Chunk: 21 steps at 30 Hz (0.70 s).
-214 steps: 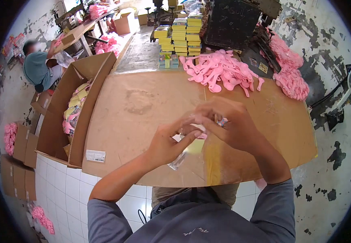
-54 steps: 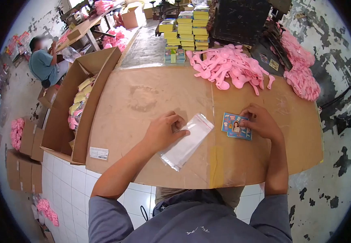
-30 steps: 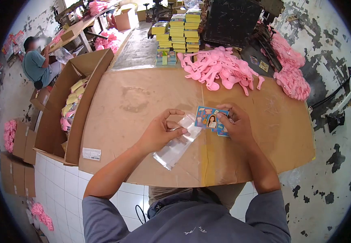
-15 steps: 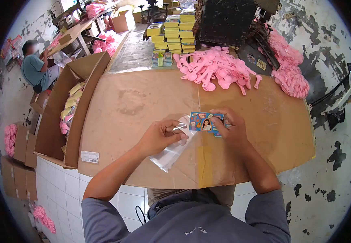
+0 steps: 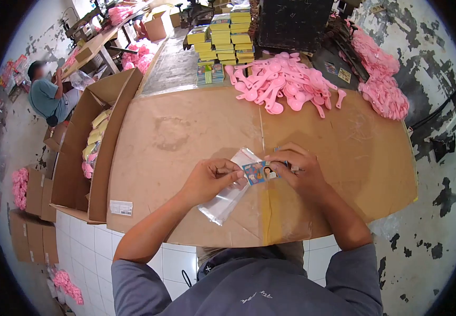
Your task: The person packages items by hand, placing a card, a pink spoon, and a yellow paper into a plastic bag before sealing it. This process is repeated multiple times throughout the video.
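My left hand [image 5: 207, 181] pinches a clear plastic bag [image 5: 221, 204] between thumb and fingers, over the middle of the cardboard-covered table. The bag lies slanted, its lower end toward me. In my right hand [image 5: 302, 169] is a colourful blue printed card [image 5: 255, 174] with a picture of a figure on it. The card's left end overlaps the bag's upper part, close to my left fingertips. My right fingers cover the card's right end.
A heap of pink plastic spoons [image 5: 286, 84] lies at the table's far side. Stacks of yellow-edged cards [image 5: 221, 39] stand behind it. To the left is an open carton [image 5: 113, 124] holding packed bundles. A seated person [image 5: 49, 92] is farther left. A label [image 5: 121, 207] sits on the cardboard.
My right hand has brought the card slightly down, tilting it, so its left end meets the bag near my left fingers. My left hand keeps hold of the bag.
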Available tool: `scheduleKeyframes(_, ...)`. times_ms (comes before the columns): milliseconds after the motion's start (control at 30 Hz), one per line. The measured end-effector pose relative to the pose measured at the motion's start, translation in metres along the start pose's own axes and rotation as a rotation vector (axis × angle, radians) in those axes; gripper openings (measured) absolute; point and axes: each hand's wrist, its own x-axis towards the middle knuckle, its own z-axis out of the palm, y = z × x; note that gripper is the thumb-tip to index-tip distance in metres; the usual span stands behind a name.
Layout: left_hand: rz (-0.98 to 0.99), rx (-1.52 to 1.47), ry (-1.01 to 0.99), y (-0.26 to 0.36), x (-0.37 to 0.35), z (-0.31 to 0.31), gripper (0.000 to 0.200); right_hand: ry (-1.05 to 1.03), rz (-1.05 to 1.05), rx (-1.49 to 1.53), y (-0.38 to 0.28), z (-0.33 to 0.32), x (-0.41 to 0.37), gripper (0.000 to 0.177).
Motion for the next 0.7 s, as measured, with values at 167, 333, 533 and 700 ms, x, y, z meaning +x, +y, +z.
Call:
scheduleKeyframes(167,0.03,0.152,-0.034,0.01,-0.006,0.007,0.018,-0.033,0.027,0.045,-0.006,0.011,-0.002,0.023)
scheduleKeyframes(333,0.03,-0.049,0.057,0.006,-0.007,0.012,0.021,0.107,0.19,0.286,0.001,0.022,-0.006,0.025)
scheduleKeyframes(533,-0.003,-0.04,0.063,0.016,-0.011,0.008,0.019,-0.19,-0.024,0.134,-0.003,0.016,-0.003,0.026)
scheduleKeyframes(700,0.09,-0.011,0.105,0.003,-0.006,0.005,0.019,-0.217,-0.145,-0.467,0.041,-0.03,0.04,0.032)
